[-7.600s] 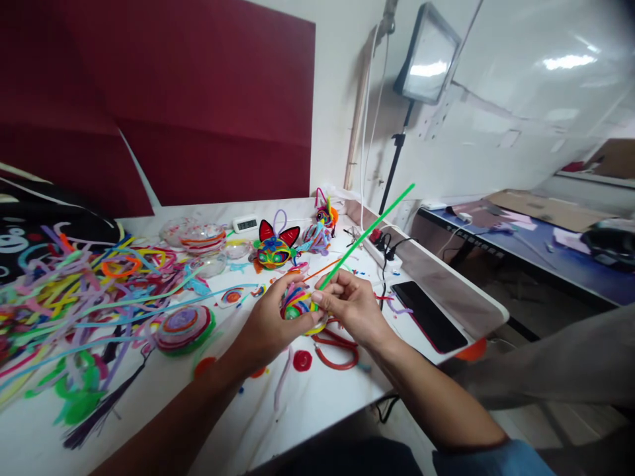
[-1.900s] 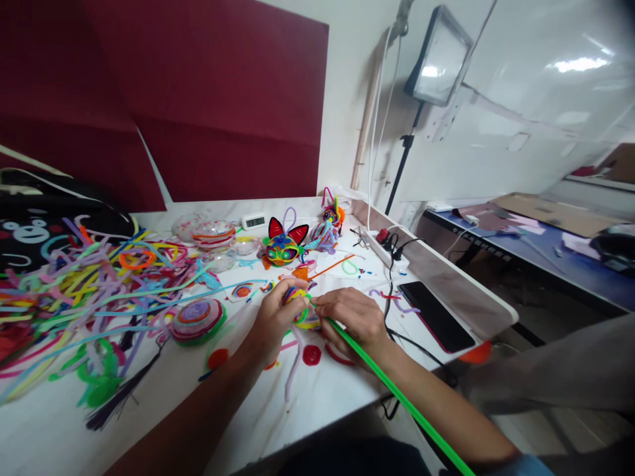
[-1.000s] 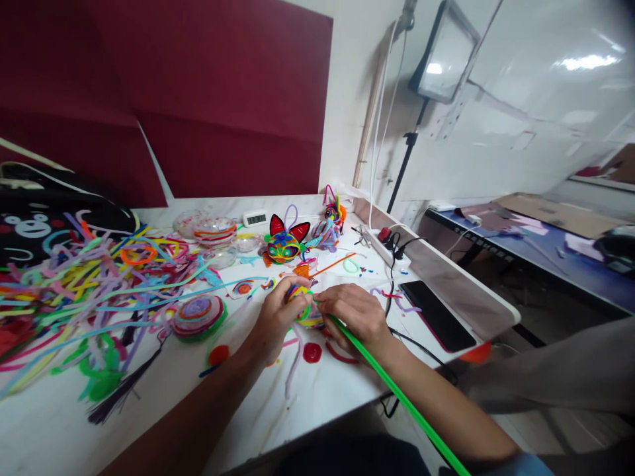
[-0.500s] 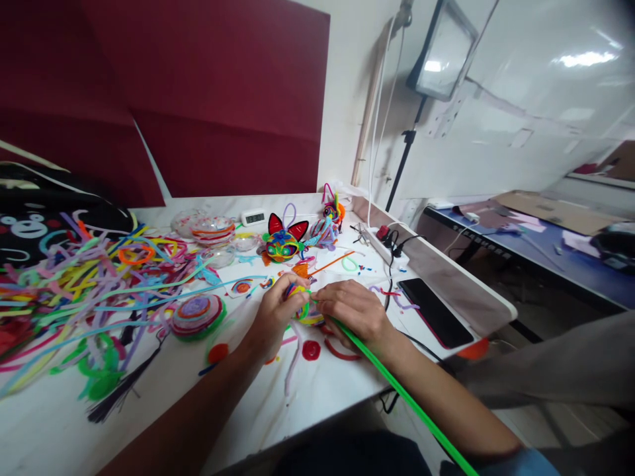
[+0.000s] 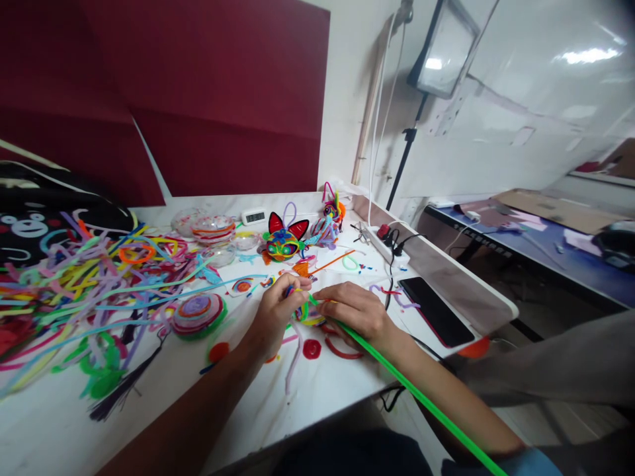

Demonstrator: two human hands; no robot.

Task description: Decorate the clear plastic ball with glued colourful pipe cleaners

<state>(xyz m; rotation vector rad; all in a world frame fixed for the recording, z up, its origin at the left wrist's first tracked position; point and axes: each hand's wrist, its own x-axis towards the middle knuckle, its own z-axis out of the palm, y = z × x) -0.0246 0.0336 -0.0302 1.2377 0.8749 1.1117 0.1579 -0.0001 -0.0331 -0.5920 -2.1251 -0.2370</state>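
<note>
My left hand [image 5: 272,311] is closed around a small piece made of coiled multicoloured pipe cleaners [image 5: 308,313], just above the table. Pressed close on its right is my right hand [image 5: 357,309], fingers bent and pinched on a bright green pipe cleaner [image 5: 421,400]. That green length passes under the right palm and trails along the forearm toward the lower right. Its near end meets the coiled piece, where the fingers partly cover it. Below the hands lie a red coiled disc [image 5: 311,349] and a lilac pipe cleaner strip [image 5: 292,363].
A tangled heap of pipe cleaners [image 5: 99,277] covers the left side. Behind the hands sits a cat-like head with red ears [image 5: 282,244]. A striped dome [image 5: 199,315] lies nearer left. To the right are a phone [image 5: 436,311] and a power strip [image 5: 384,246] with cables.
The trailing green pipe cleaner has shifted slightly to the right at its lower end. At the coiled piece, its green end now stands out more between the fingertips. Both hands stay nearly in place.
</note>
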